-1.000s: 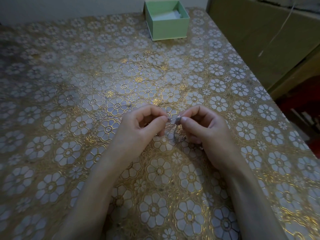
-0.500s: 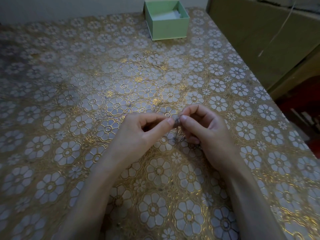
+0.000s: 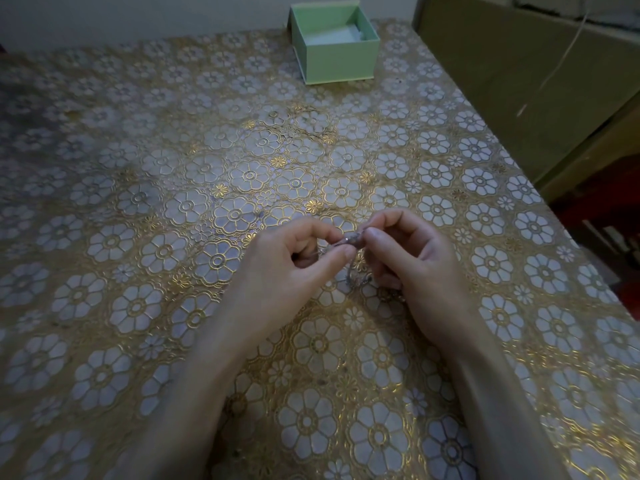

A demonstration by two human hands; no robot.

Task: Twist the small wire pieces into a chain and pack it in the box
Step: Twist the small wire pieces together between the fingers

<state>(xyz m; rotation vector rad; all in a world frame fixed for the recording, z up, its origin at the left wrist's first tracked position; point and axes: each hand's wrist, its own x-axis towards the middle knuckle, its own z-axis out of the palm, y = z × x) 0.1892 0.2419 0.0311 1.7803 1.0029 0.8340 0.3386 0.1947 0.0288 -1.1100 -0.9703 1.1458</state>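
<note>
I see a table [image 3: 104, 209] under a gold floral cloth, a pale wall behind it and dark furniture [image 3: 526, 84] at the right; my left hand [image 3: 287, 271] and right hand [image 3: 412, 261] each pinch the small wire chain [image 3: 349, 242] between thumb and forefinger above the cloth; its held part runs left to right, its tail hanging down; far off, the open green box [image 3: 334, 55] holds a pale lining.

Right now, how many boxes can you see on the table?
1. The green box stands open at the far edge of the table, beyond both hands. No lid is visible; another box outside the view cannot be excluded.
</note>
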